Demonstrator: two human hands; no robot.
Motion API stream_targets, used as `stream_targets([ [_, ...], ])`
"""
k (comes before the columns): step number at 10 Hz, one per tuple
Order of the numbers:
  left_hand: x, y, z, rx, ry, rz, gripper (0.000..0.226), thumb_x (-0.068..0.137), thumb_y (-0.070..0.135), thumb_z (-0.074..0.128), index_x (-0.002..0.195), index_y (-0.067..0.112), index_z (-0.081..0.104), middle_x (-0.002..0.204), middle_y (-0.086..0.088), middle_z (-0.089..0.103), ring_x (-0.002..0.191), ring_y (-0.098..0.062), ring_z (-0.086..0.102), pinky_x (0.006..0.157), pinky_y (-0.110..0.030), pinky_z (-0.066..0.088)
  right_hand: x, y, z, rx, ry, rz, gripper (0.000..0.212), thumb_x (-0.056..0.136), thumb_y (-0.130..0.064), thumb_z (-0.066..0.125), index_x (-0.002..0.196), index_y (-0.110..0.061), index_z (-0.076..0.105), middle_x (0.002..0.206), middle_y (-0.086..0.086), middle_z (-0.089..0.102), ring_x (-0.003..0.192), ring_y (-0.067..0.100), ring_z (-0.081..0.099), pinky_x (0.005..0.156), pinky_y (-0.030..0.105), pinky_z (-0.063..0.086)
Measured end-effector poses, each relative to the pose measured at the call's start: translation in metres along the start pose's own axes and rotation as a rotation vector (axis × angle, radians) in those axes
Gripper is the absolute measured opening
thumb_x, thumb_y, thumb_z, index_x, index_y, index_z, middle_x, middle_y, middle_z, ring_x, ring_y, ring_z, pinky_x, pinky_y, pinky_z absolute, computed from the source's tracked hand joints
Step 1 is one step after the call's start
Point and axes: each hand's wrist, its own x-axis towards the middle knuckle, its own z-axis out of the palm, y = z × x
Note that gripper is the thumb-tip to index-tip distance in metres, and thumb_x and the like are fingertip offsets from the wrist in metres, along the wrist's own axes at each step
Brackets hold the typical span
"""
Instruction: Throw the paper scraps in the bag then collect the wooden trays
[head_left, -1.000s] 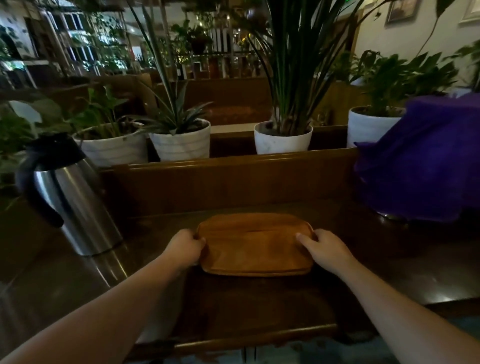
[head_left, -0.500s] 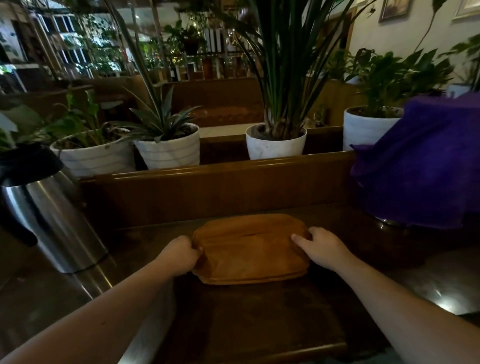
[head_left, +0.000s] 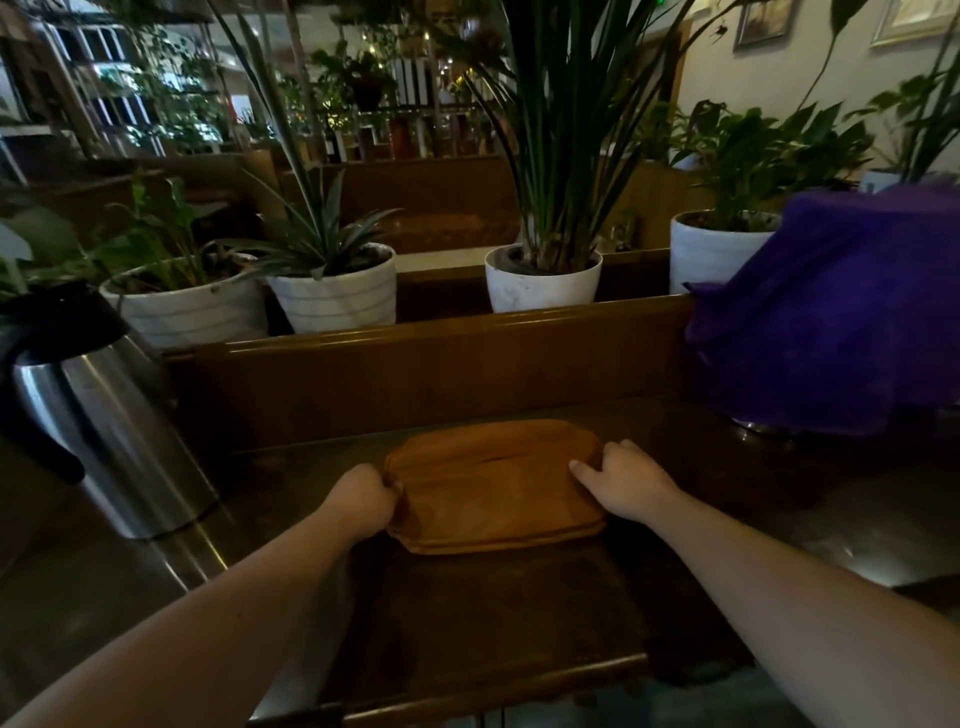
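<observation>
A: Item one, hands. Pose?

B: Two bare forearms reach forward from the bottom corners. The left hand is curled closed on the left end of the wooden trays, knuckles up, thumb at the rim. The right hand clamps the right end, index finger laid on the top surface, other fingers wrapped round the far corner.

A: Count of trays?

B: Cannot tell exactly. The near edge shows layered lines, so a stack of at least two; it reads as one block from above.

A: Appearance?

B: Orange-brown wood, rectangular with rounded corners, a faint seam running lengthwise across the top. No scraps visible on it.

A: Location?

B: On the dark wooden counter, centred, just in front of the raised back ledge.

A: Other stock?

B: One steel jug with black lid and handle, at left, well apart from the trays. One purple cloth draped over something at right. Four white plant pots behind the ledge.
</observation>
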Motion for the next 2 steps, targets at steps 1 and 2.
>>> stream_targets([
  [1,0.000,-0.002,0.004,0.011,-0.007,0.027,0.021,0.095,0.029,0.049,0.089,0.011,0.058,0.088,-0.011,0.066,0.080,-0.022,0.065,0.066,-0.031,0.052,-0.004,0.002,0.002,0.000,0.005,0.029,0.066,0.090,-0.064,0.039,0.132,-0.015,0.048,0.138,0.010,0.042,0.113,0.026,0.053,0.093,0.041,0.047],
  [2,-0.008,0.002,0.002,0.060,-0.025,0.046,0.026,0.095,0.034,0.047,0.095,0.011,0.058,0.092,-0.010,0.064,0.080,-0.020,0.064,0.073,-0.034,0.054,-0.017,-0.004,-0.002,0.000,0.042,0.013,0.079,0.088,-0.066,0.040,0.146,-0.014,0.030,0.152,0.014,0.028,0.133,0.033,0.038,0.106,0.048,0.039],
])
